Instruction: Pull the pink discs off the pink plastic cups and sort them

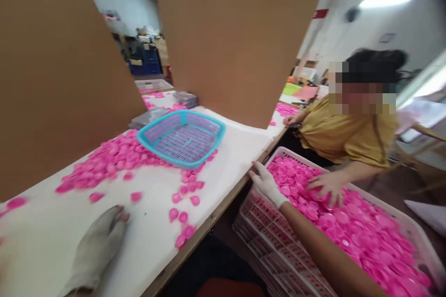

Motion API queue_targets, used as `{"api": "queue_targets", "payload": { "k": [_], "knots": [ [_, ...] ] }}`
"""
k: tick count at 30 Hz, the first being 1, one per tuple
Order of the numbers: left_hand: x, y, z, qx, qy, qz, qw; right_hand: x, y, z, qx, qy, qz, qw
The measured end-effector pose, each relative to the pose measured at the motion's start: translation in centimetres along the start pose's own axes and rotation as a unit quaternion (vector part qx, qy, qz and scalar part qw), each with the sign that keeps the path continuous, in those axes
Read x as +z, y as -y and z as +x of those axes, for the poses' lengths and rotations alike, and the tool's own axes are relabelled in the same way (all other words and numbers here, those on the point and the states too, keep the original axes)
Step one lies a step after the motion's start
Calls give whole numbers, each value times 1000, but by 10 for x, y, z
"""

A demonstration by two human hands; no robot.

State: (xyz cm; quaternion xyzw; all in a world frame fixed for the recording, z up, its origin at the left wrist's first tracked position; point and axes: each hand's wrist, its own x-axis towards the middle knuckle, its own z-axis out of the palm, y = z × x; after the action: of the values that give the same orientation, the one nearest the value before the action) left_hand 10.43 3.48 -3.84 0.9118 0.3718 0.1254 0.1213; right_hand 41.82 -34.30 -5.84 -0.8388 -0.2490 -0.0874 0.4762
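Observation:
My left hand [99,246], in a pale glove with bare fingertips, rests low over the white tabletop [146,253]. Its thumb stands a little off the fingers, and no object shows in it. Loose pink plastic pieces [135,196] lie just beyond it, beside a larger pink pile [111,157]. On the other side, my gloved right hand [267,184] reaches to the near corner of a pale pink crate [284,241], by the table edge, fingers spread. Whether it touches the rim is unclear. Pink round pieces [362,236] fill this crate.
A blue basket [181,164] stands on the table. Tall cardboard panels [226,46] rise behind it and at left. A co-worker in a yellow top [351,134] sits at right, one hand [329,188] in the pink pieces. A wooden table edge [212,218] separates table and crate.

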Motion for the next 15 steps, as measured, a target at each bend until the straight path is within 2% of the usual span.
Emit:
{"api": "queue_targets", "payload": {
  "k": [3, 6, 8, 12, 15],
  "knots": [
    [-4, -16, -1, 18, 1, -24, 1000, 1, -4, -12, -14, 39, -37, 998],
    [2, -18, -2, 79, -27, -8, 996, 19, 9, -11, -21, 63, -76, 995],
    [6, -15, -3, 107, -49, -3, 993, 34, 21, -6, 1, 68, -139, 988],
    [10, -12, -4, 129, -36, 1, 991, 51, 37, 3, 66, 76, -316, 943],
    [9, -15, -4, 131, -26, 10, 991, 50, 41, 4, 55, 100, -357, 927]
  ]
}}
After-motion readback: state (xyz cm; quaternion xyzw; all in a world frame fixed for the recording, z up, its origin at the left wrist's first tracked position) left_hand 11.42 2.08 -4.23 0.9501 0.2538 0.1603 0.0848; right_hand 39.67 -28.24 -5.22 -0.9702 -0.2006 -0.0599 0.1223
